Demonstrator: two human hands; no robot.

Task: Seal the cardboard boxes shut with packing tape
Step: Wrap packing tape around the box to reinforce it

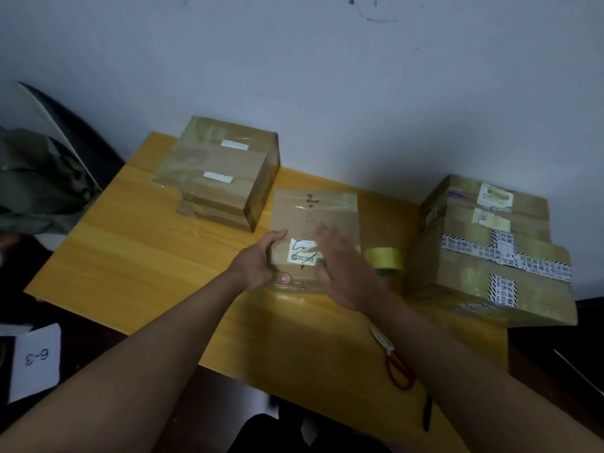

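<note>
Scissors (394, 361) with red handles lie low and right of centre on the yellow table (137, 250), blades pointing up-left, near its front edge; a dark pen (427, 415) lies just below them. Mid-frame, the small box (315, 220) sits flat, its long axis running toward the wall. The left hand (261, 264) grips its near left corner, thumb curled over the front edge. The right hand (343, 266) lies blurred over its near right part, fingers straight and spread. A tape roll (384, 258) stands on edge just beside the box's right side. Bare tabletop opens at lower left. The right box (490, 246) overhangs the table's right edge; the far box (219, 171) sits upper left near the wall (327, 76).
</note>
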